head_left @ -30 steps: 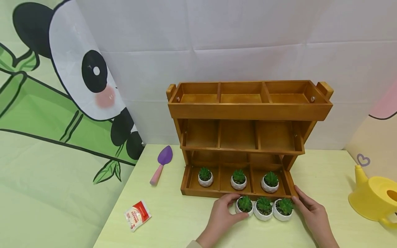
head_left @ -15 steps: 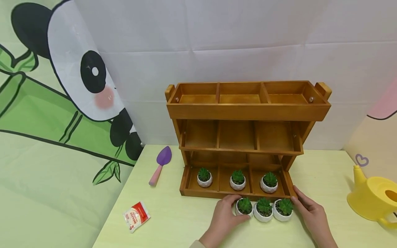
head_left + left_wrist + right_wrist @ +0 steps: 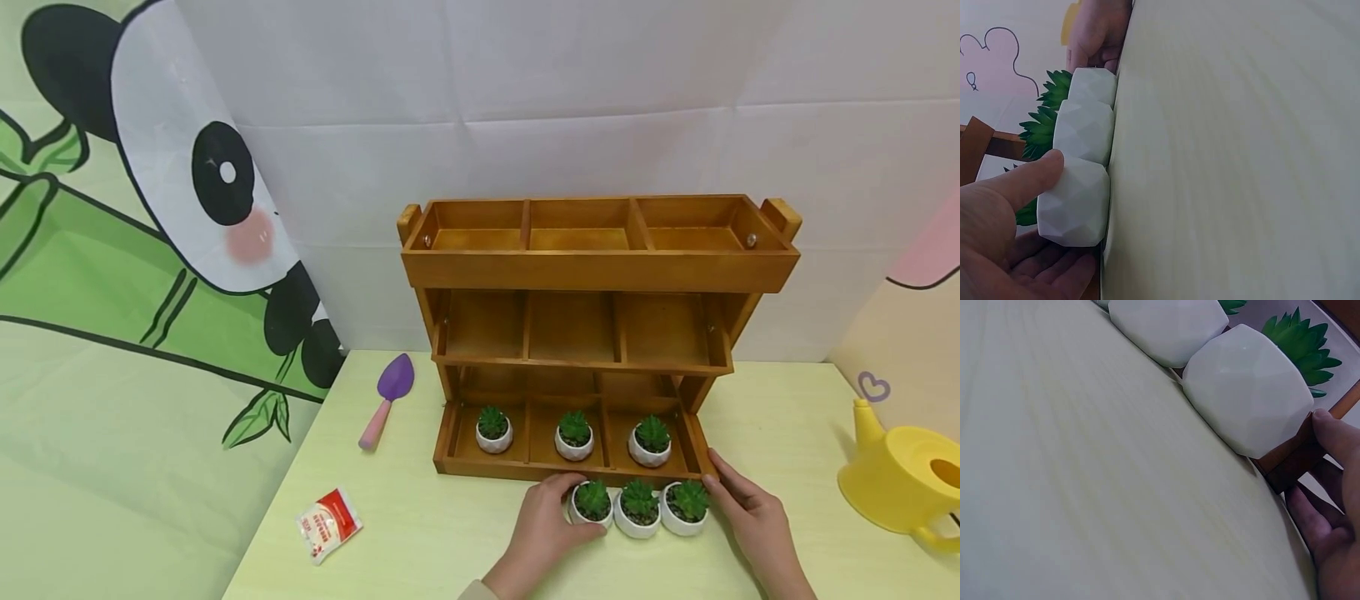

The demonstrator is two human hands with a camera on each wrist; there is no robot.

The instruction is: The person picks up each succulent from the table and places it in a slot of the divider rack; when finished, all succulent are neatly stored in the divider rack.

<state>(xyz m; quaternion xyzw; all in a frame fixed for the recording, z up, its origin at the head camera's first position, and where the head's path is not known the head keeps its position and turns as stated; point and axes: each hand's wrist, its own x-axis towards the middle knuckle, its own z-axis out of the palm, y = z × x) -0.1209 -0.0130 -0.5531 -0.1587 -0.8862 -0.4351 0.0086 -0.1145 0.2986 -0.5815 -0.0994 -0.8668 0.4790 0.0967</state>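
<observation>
Three small succulents in white faceted pots stand in a row on the table, along the front of a brown wooden shelf point(image 3: 600, 271). My left hand point(image 3: 542, 523) holds the left potted succulent point(image 3: 592, 502), thumb on its near side and fingers round its far left side. Beside it are the middle potted succulent point(image 3: 638, 504) and the right potted succulent point(image 3: 685, 504). My right hand point(image 3: 757, 525) grips the shelf's lower right front corner point(image 3: 1288, 464) between thumb and fingers, the thumb tip right at the right pot's edge.
The bottom tier holds three more succulents: left point(image 3: 494, 432), middle point(image 3: 574, 437) and right point(image 3: 650, 442). Left of the shelf lie a purple trowel point(image 3: 386, 400) with a pink handle and a red-and-white packet point(image 3: 330, 525). A yellow watering can point(image 3: 892, 479) stands at the right.
Both hands stay where they were by the row of pots. The head view has shifted very slightly.
</observation>
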